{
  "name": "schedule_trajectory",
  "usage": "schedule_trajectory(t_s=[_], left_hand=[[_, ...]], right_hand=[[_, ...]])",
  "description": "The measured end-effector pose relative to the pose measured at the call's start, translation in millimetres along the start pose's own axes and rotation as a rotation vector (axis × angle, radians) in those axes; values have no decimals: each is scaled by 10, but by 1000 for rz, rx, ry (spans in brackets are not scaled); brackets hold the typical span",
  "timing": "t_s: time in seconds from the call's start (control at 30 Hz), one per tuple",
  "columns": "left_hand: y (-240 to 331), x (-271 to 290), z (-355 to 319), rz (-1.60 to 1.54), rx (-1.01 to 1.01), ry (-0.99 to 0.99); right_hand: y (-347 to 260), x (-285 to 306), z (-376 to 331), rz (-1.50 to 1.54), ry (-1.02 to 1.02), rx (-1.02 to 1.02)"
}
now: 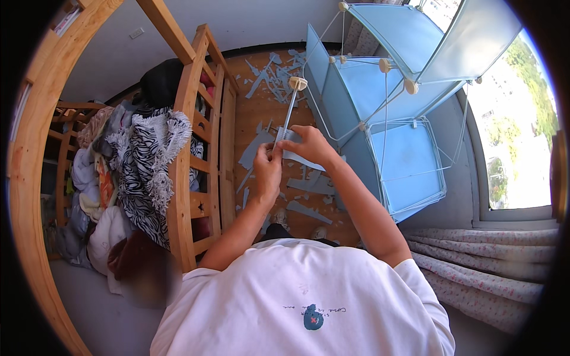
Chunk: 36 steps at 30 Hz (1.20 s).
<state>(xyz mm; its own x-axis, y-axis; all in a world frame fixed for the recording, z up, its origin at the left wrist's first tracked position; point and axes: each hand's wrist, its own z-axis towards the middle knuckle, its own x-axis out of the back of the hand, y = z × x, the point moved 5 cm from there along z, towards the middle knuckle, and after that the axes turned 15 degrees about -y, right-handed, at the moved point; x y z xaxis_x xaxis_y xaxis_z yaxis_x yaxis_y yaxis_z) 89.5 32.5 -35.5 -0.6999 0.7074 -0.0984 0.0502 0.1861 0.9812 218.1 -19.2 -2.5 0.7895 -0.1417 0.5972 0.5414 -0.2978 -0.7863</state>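
Left hand (267,169) and right hand (310,145) both pinching a torn pale blue plastic sheet (297,155) on a thin white rod (288,113) with round cream connector (297,83), blue scraps (309,185) scattered on wooden floor (249,118)

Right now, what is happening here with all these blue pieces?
A person in a white T-shirt stands over a wooden floor and holds a white rod with a round cream connector at its far end. The left hand and the right hand both grip the near end, where a torn strip of blue-grey sheet hangs. Similar scraps litter the floor. A wire-frame cabinet with blue panels stands to the right, a wooden bunk bed to the left.
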Motion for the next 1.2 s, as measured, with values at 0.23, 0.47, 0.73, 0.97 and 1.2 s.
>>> schedule_trajectory(t_s=[0.23,0.47,0.73,0.97,1.2], left_hand=[[219,42,-117,-230,125,-68],[283,47,-168,-207,225,-158],[328,37,-148,-37,146,-172],[138,157,3,249,-82,-125],[265,188,-66,521,-144,-32]], right_hand=[[-65,-122,-47,247,-152,162],[-209,-13,-177,-230,6,397],[-207,-48,-191,-338,157,448],[-55,-147,-140,504,-439,107],[-94,-286,-100,523,-490,-79]])
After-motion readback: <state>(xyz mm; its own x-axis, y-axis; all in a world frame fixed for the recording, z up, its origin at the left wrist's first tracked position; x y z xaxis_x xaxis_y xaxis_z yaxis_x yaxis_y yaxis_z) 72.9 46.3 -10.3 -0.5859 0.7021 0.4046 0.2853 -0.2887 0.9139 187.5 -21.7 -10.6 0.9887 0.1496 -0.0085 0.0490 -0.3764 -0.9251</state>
